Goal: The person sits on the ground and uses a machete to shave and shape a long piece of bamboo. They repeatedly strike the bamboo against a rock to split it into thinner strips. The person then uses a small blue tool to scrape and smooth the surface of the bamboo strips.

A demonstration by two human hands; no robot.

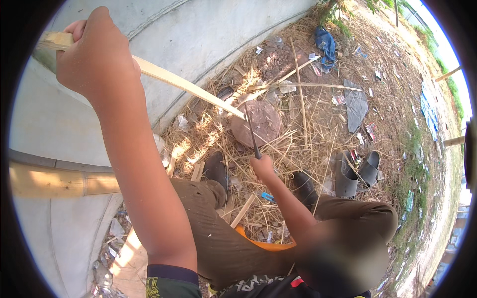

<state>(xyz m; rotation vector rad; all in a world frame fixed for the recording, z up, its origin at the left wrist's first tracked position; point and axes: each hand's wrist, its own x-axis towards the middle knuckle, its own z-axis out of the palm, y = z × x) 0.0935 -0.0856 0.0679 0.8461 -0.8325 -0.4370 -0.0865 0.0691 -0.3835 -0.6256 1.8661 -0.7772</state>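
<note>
My left hand (102, 57), raised at the upper left, is closed round one end of a long pale bamboo strip (186, 87). The strip slopes down to the right, its far end at a round, brown wooden block (266, 121) on the ground between my feet. My right hand (262, 168) grips the dark handle of a knife (251, 130). Its thin blade points away from me over the block, with its upper part beside the strip's end. Whether blade and strip touch, I cannot tell.
A pale curved wall (186, 37) rises at the left, with a thick bamboo pole (59, 180) by it. Loose strips (301, 99), straw and litter cover the ground. Grey sandals (367, 170) lie at the right, a blue cloth (325, 45) farther off. Something orange (271, 246) shows beneath me.
</note>
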